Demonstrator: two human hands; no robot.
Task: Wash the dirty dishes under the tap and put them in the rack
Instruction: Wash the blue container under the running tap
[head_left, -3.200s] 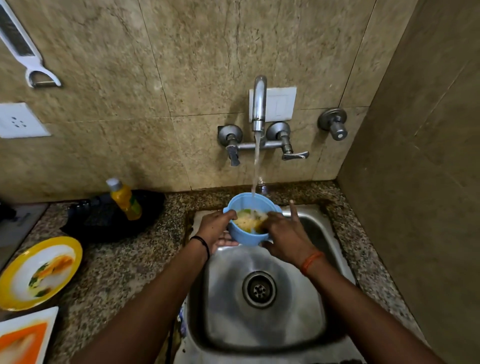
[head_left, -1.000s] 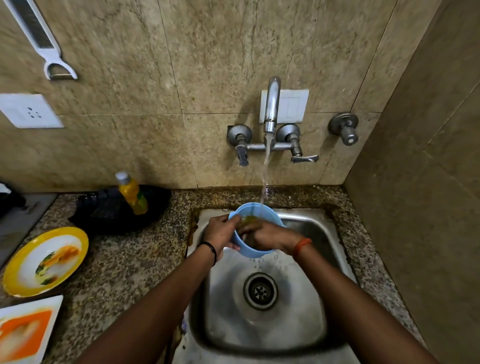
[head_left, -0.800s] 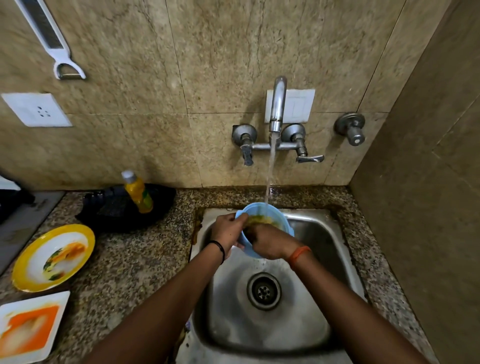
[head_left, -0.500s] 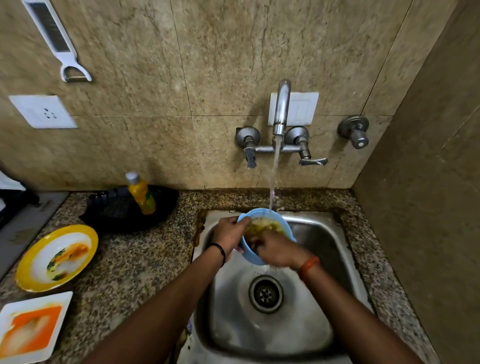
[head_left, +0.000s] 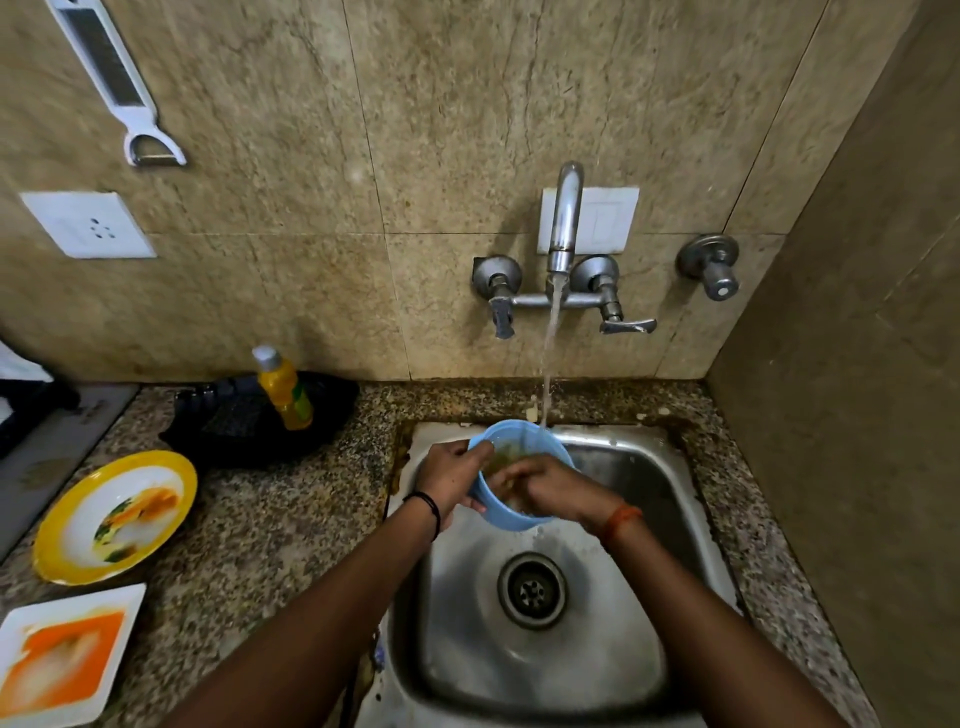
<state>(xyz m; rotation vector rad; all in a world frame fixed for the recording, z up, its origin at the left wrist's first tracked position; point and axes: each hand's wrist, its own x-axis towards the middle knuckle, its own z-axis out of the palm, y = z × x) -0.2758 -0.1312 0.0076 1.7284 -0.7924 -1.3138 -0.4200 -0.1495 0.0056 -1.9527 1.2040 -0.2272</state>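
Observation:
A small blue bowl (head_left: 511, 435) with yellowish residue inside is held tilted over the steel sink (head_left: 649, 499), at its back edge. Water runs from the tap (head_left: 563, 218) down to the bowl's far rim. My left hand (head_left: 451, 475) grips the bowl's left rim and side. My right hand (head_left: 550, 488) lies across the bowl's opening with its fingers inside, against the residue. A dirty yellow-rimmed plate (head_left: 117, 514) and a white square plate (head_left: 62, 652) smeared orange sit on the counter at the left. A black rack (head_left: 234, 421) lies behind them by the wall.
A yellow bottle (head_left: 283, 387) stands in the black rack. The granite counter (head_left: 270, 525) surrounds the sink, whose drain (head_left: 532, 590) is uncovered. A white peeler (head_left: 111, 78) and a socket (head_left: 88, 224) are on the wall. A side wall closes the right.
My right hand has moved from the bowl's right side to across its opening, fingers rubbing inside. The bowl stays under the stream. The camera has shifted slightly.

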